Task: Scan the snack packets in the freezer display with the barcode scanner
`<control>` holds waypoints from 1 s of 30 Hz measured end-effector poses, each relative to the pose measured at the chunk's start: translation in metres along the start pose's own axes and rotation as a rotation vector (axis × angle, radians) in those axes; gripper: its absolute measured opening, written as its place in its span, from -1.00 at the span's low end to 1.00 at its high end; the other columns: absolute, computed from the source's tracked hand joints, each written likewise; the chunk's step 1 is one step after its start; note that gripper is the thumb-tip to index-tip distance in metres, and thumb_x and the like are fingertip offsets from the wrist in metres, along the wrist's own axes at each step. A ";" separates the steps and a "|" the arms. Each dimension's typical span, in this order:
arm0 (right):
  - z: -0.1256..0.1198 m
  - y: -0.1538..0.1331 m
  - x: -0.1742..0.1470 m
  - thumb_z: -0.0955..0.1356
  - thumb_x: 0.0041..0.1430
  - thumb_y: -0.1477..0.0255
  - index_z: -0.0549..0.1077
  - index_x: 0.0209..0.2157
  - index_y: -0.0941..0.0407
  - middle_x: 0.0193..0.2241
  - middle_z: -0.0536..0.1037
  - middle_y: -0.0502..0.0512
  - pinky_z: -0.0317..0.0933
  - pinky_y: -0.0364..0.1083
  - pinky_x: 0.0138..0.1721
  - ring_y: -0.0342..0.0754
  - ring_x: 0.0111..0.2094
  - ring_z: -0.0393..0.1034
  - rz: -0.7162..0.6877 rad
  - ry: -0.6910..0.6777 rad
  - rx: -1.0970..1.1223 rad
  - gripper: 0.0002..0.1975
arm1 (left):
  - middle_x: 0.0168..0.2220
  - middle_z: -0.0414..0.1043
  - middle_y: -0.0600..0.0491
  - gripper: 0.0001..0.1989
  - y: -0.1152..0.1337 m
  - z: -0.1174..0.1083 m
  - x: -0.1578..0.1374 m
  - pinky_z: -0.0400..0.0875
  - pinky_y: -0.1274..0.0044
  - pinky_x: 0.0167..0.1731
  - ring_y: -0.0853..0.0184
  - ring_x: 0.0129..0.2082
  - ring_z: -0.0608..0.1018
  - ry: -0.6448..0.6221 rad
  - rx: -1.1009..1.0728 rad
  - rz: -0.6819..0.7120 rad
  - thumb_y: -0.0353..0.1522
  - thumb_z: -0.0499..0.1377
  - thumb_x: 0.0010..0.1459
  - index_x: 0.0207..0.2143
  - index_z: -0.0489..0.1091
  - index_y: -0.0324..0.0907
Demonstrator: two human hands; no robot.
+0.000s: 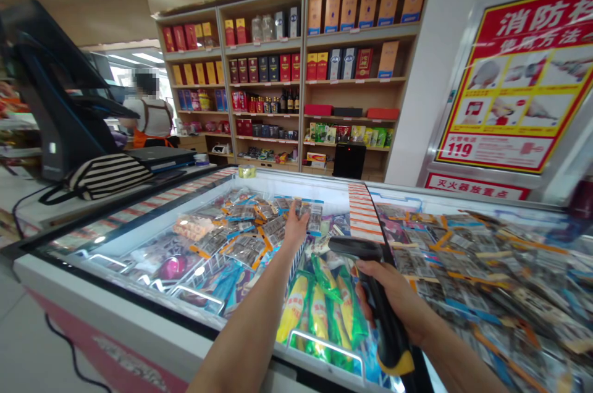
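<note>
My left hand reaches out over the chest freezer. Its thumb and fingers grip a flat, clear packet with blue edging; the dark contents are too small to name. My right hand is wrapped round the handle of a black and yellow barcode scanner, its head pointing left over the freezer. Beneath the scanner, corn packs in green and yellow wrappers lie in a wire basket. More packets with orange and blue edges are heaped left of my left hand.
Many similar packets lie at the right. A striped pouch and a black checkout screen stand on the left counter. Shelves with boxes line the back, and a person in an orange apron stands back left.
</note>
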State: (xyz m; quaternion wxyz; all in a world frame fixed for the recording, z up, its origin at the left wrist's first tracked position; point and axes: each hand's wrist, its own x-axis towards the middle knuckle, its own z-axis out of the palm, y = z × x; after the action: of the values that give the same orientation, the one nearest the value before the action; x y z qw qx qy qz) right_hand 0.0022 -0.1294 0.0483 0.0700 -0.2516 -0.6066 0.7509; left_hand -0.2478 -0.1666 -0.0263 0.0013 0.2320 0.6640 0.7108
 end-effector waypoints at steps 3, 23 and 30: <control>-0.003 0.000 0.003 0.22 -0.01 0.28 0.26 -0.57 0.17 -0.83 0.28 -0.08 0.06 -0.24 -0.83 -0.22 -0.85 0.16 0.014 -0.027 0.006 -0.76 | -0.36 0.40 0.06 -0.67 0.004 0.000 -0.002 0.26 0.59 -0.37 0.41 -0.41 0.41 -0.026 -0.008 0.009 -0.36 0.08 -0.06 -0.17 0.32 -0.20; -0.011 -0.004 0.006 0.24 -0.02 0.25 0.27 -0.48 0.14 -0.75 0.31 -0.10 0.12 -0.22 -0.82 -0.22 -0.81 0.18 0.030 -0.005 0.188 -0.78 | -0.06 0.28 0.00 -0.35 0.009 -0.006 -0.008 0.17 0.50 -0.08 0.28 -0.08 0.33 -0.193 0.081 0.118 -0.64 0.10 -0.33 -0.07 0.25 -0.17; -0.009 -0.006 0.001 0.23 -0.01 0.26 0.27 -0.49 0.15 -0.75 0.31 -0.10 0.12 -0.23 -0.81 -0.23 -0.80 0.18 0.015 -0.040 0.227 -0.78 | -0.15 0.35 0.01 -0.35 0.007 -0.006 -0.008 0.30 0.56 -0.33 0.35 -0.31 0.43 -0.221 0.105 0.111 -0.62 0.09 -0.33 -0.06 0.24 -0.16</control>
State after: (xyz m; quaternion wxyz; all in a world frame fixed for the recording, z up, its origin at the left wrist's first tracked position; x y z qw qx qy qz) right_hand 0.0045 -0.1193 0.0524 0.0805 -0.2317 -0.5169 0.8201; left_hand -0.2410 -0.1758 -0.0225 0.0226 0.3450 0.6823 0.6441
